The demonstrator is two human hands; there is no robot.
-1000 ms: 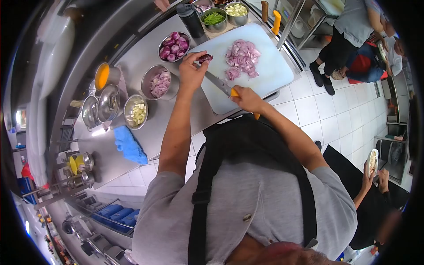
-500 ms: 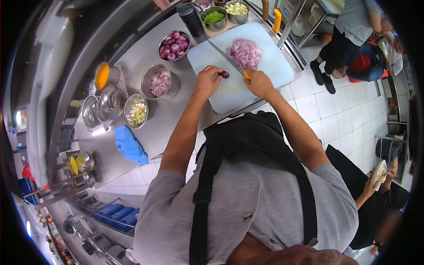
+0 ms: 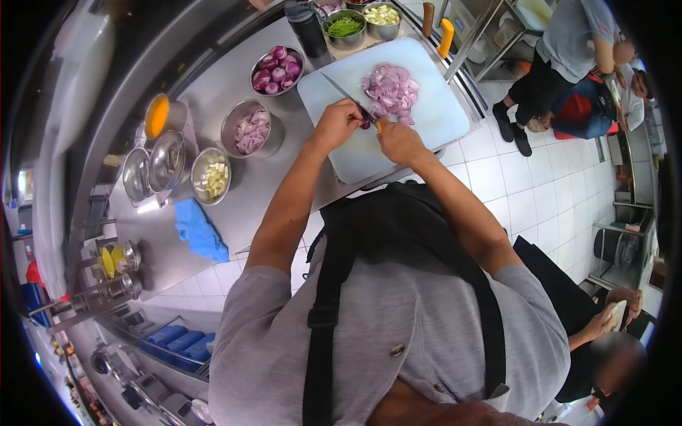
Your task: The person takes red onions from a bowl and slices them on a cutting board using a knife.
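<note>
My right hand [image 3: 403,143] is closed round the yellow handle of a kitchen knife [image 3: 345,93]. Its blade slants up and left across the white cutting board [image 3: 348,162]. Close by, my left hand [image 3: 337,126] pinches a small red onion [image 3: 366,123] against the blade; fingers hide part of the onion. Whether the blade has gone into it, I cannot tell. Just beyond the knife lies a loose heap of sliced red onion [image 3: 391,91] on the board.
Left of the board stand bowls of whole red onions [image 3: 277,71], onion pieces [image 3: 252,132] and pale chunks [image 3: 213,179]. A dark bottle [image 3: 304,28] and a bowl of chopped greens [image 3: 344,27] stand behind. A blue cloth [image 3: 200,231] lies on the steel table. Other people are at the right.
My right hand has brought the knife left, from beside the sliced heap to the onion in my left hand. My hands are now closer together.
</note>
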